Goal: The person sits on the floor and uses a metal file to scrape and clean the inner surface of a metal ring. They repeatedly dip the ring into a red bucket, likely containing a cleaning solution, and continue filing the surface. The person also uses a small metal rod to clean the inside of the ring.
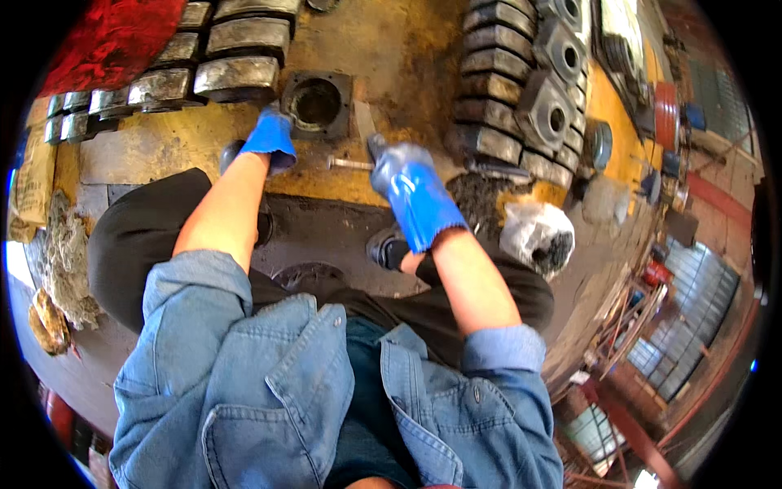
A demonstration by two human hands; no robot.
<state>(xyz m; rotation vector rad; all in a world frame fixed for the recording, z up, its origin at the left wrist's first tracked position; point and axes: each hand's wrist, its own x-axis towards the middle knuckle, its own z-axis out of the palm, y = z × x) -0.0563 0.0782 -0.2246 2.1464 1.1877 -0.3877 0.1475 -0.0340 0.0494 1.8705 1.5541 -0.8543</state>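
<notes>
A square dark metal block (340, 128) with a round bore lies flat on the yellow-stained worktable. Beside its left edge is my left hand (273, 140) in a blue glove; the cuff hides most of the fingers, so their grip does not show. To the lower right of the block my right hand (399, 169), in a blue and grey glove, is closed around a thin metal rod (350, 164). The rod points left out of the fist and has a slightly wider end. A flat pale strip (363, 121) lies between the block and my right hand.
Rows of blocky metal parts (236, 79) stand at the far left, next to a red surface (106, 41). More rows (487, 110) and bored blocks (544, 114) fill the right. A white bag (533, 232) with dark contents sits at the table's near right edge.
</notes>
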